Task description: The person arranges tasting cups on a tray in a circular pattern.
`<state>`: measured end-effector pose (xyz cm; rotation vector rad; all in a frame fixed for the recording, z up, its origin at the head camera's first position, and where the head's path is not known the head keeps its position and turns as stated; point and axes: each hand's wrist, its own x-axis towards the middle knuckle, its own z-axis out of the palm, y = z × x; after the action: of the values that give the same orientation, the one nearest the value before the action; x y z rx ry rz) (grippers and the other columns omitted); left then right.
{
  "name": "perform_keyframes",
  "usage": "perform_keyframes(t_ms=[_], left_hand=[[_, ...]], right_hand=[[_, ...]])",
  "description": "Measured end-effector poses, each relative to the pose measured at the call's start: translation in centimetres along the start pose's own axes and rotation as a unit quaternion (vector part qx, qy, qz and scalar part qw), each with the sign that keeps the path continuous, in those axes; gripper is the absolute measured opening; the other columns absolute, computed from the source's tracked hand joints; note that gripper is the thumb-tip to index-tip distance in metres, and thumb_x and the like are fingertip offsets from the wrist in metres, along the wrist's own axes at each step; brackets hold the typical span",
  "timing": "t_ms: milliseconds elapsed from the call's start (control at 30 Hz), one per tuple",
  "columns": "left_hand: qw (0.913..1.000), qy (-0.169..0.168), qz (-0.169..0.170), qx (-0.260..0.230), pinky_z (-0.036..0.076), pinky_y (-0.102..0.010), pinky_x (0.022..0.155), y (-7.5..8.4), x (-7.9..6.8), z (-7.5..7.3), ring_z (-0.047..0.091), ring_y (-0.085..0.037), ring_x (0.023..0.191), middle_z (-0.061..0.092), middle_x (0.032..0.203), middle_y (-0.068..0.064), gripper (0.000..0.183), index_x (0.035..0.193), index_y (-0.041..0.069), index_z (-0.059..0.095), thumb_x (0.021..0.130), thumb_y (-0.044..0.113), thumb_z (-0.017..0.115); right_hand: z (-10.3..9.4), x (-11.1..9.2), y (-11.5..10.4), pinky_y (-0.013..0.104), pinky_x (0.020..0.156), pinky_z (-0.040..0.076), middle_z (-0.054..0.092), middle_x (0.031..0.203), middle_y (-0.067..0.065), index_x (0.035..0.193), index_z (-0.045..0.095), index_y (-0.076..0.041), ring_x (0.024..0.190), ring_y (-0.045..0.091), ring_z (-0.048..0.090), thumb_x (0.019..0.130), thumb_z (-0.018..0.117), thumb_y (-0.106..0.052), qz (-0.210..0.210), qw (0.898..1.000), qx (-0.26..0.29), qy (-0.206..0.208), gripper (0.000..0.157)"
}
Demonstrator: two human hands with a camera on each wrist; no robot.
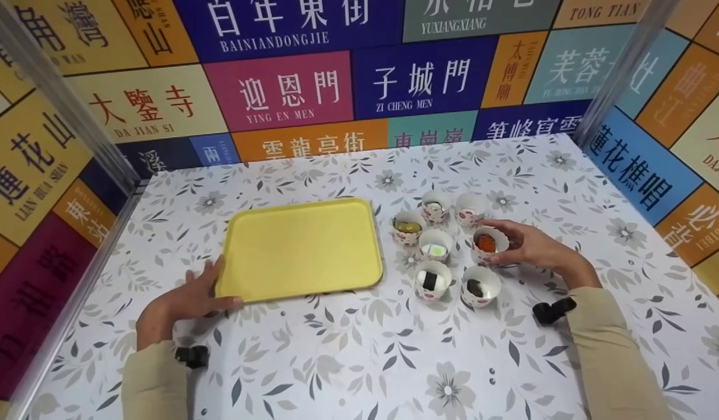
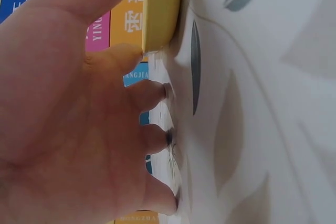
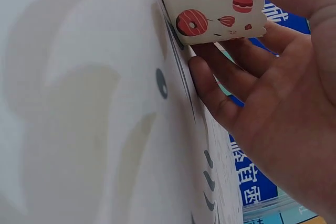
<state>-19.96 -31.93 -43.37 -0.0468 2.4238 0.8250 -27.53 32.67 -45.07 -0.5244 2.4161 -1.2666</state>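
Note:
My right hand (image 1: pixel 531 245) grips a paper baking cup (image 1: pixel 488 248) with orange-red food in it, thumb on the near side and fingers on the far side. In the right wrist view the patterned side of this cup (image 3: pixel 215 11) shows close to the tabletop. At the left, my left hand (image 1: pixel 187 294) touches the front left corner of a yellow tray (image 1: pixel 301 251), thumb along the front edge and index finger at the left side. Its other fingertips (image 2: pixel 157 95) spread out onto the table in the left wrist view. The tray lies flat with nothing on it.
More paper cups stand around the held one: one with a white piece and dark band (image 1: pixel 432 283), one with dark food (image 1: pixel 479 289), one with green-yellow food (image 1: pixel 407 230), and several others. A floral cloth (image 1: pixel 359 361) covers the table. Lettered panels (image 1: pixel 277 87) wall it in.

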Motion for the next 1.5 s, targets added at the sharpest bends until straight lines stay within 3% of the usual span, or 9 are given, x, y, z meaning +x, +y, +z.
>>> perform_keyframes(t_ms=[133,233,400,567,667,900,1233,1367,1500], left_hand=[[0.9999,0.005,0.008,0.006,-0.013,-0.077,0.111,0.1,0.1,-0.1,-0.031,-0.048,0.146,-0.024,0.165,-0.015,0.122,0.159,0.025,-0.015,0.081,0.065,0.071],[0.9997,0.007,0.018,0.017,-0.01,-0.078,0.112,0.1,0.2,-0.1,-0.03,-0.05,0.146,-0.023,0.165,-0.018,0.121,0.159,0.023,-0.015,0.083,0.064,0.069],[0.9999,0.007,0.011,0.01,-0.011,-0.079,0.11,-0.1,0.1,0.0,-0.03,-0.048,0.146,-0.024,0.165,-0.015,0.121,0.159,0.028,-0.015,0.081,0.065,0.07],[1.0,0.005,0.008,0.0,-0.014,-0.078,0.109,-0.3,-0.1,0.1,-0.031,-0.046,0.147,-0.024,0.166,-0.009,0.118,0.159,0.035,-0.013,0.08,0.066,0.07],[0.9999,0.006,0.011,0.001,-0.015,-0.078,0.109,-0.3,-0.2,0.0,-0.031,-0.046,0.147,-0.023,0.166,-0.009,0.117,0.159,0.035,-0.012,0.081,0.066,0.07],[1.0,0.007,0.004,0.003,-0.015,-0.078,0.109,-0.4,-0.2,0.0,-0.03,-0.045,0.147,-0.023,0.166,-0.007,0.115,0.159,0.035,-0.012,0.082,0.067,0.068],[0.9999,0.005,0.013,0.003,-0.013,-0.079,0.109,-0.2,-0.3,0.1,-0.029,-0.048,0.147,-0.023,0.166,-0.012,0.116,0.16,0.03,-0.012,0.084,0.063,0.069],[0.9998,0.003,0.02,0.0,-0.013,-0.08,0.109,-0.2,-0.3,0.1,-0.03,-0.049,0.146,-0.024,0.166,-0.013,0.116,0.16,0.028,-0.012,0.085,0.061,0.069],[0.9998,0.001,0.018,-0.008,-0.014,-0.08,0.108,-0.3,-0.2,0.0,-0.031,-0.048,0.146,-0.025,0.165,-0.012,0.116,0.16,0.03,-0.013,0.084,0.06,0.07]], right_hand=[[0.2,-0.1,-0.2,0.034,0.108,0.045,0.028,0.165,0.016,0.155,0.038,-0.022,0.145,0.038,0.04,0.087,0.078,-0.027,0.013,1.0,-0.016,0.017,0.079],[0.3,-0.4,-0.4,0.046,0.111,0.042,0.026,0.165,0.016,0.155,0.038,-0.022,0.149,0.039,0.033,0.089,0.076,-0.031,0.025,0.999,-0.024,0.025,0.077],[0.3,-0.5,-1.1,0.028,0.083,0.049,0.045,0.152,0.012,0.152,0.043,-0.027,0.107,0.019,0.061,0.086,0.078,-0.042,0.06,0.996,-0.037,0.061,0.076],[0.3,-0.5,-1.6,0.027,0.063,0.038,0.052,0.136,0.01,0.15,0.046,-0.027,0.071,0.012,0.042,0.086,0.078,-0.043,0.065,0.993,-0.043,0.094,0.074],[0.3,-0.4,-1.8,0.027,0.065,0.039,0.049,0.144,0.009,0.151,0.044,-0.023,0.073,0.011,0.044,0.087,0.077,-0.04,0.055,0.993,-0.045,0.099,0.074],[0.6,-0.2,-2.2,0.027,0.058,0.038,0.053,0.108,0.0,0.152,0.044,-0.019,0.063,0.009,0.042,0.088,0.077,-0.035,0.031,0.992,-0.046,0.11,0.073],[1.0,0.0,-3.4,0.024,0.064,0.046,0.057,0.131,0.005,0.15,0.046,-0.016,0.073,0.008,0.052,0.087,0.079,-0.031,0.007,0.99,-0.023,0.139,0.072],[1.2,0.1,-3.9,0.023,0.061,0.045,0.061,0.114,0.005,0.151,0.046,-0.017,0.069,0.006,0.051,0.088,0.078,-0.032,0.008,0.99,-0.025,0.14,0.071],[1.5,0.2,-4.6,0.023,0.065,0.049,0.062,0.125,0.011,0.152,0.043,-0.015,0.077,0.003,0.06,0.09,0.076,-0.03,0.003,0.991,-0.011,0.132,0.072]])
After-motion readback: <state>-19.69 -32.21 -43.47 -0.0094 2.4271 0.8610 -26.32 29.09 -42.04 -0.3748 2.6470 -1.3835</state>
